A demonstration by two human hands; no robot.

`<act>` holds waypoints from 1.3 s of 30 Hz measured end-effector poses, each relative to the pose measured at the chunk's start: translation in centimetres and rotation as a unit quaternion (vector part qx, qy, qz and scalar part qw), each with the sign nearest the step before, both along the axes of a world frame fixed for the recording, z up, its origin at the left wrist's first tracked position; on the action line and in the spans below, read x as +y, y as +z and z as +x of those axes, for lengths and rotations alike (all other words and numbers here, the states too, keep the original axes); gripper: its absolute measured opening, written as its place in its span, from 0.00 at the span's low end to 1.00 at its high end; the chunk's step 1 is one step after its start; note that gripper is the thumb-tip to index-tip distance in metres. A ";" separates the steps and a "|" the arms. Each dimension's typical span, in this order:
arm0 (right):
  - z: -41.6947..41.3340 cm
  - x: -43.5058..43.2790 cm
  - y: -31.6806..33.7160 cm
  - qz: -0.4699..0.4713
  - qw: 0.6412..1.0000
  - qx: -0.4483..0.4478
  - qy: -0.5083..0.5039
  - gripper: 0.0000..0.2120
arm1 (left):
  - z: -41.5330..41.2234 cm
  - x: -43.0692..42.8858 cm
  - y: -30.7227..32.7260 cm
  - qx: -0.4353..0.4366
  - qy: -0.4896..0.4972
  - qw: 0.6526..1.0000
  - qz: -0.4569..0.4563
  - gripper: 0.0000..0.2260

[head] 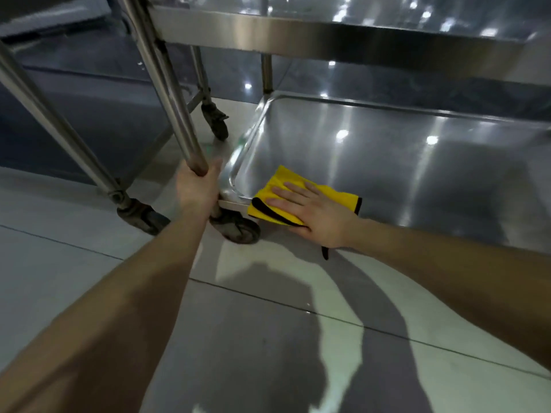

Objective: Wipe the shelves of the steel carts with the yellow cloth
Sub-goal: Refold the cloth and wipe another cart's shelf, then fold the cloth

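The right hand (313, 213) lay flat on the yellow cloth (284, 177). Its fingers (293, 186) were straight and a little apart, and they pressed down on the cloth without curling round it. The cloth sat under those fingers, in the near corner of the cart's bottom shelf (402, 162). Part of it, with a black edge, hung over the shelf's front rim just below the fingers. A thin black strip showed under the wrist.

The left hand (196, 189) held the cart's steel post (167, 93) near its lower end. Its fingers were curled tight round the post, with the thumb up on the side nearer the cloth. Just below those fingers was a dark wheel (238, 229).

High above the right fingers was the shiny top shelf (268, 34). Far out past the left fingers stood a second cart (59, 129) with its own wheel (146, 217). Both carts stood on a pale tiled floor (268, 338).
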State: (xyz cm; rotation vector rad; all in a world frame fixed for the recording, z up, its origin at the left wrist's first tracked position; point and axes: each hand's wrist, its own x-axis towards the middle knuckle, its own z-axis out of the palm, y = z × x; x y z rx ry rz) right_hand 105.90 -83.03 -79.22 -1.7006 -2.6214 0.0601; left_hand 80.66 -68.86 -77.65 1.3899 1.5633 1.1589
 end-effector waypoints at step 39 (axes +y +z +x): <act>-16.2 -0.8 21.3 -0.212 0.822 0.507 -0.150 0.12 | -18.8 -11.0 21.3 0.081 -0.279 0.953 -0.091 0.23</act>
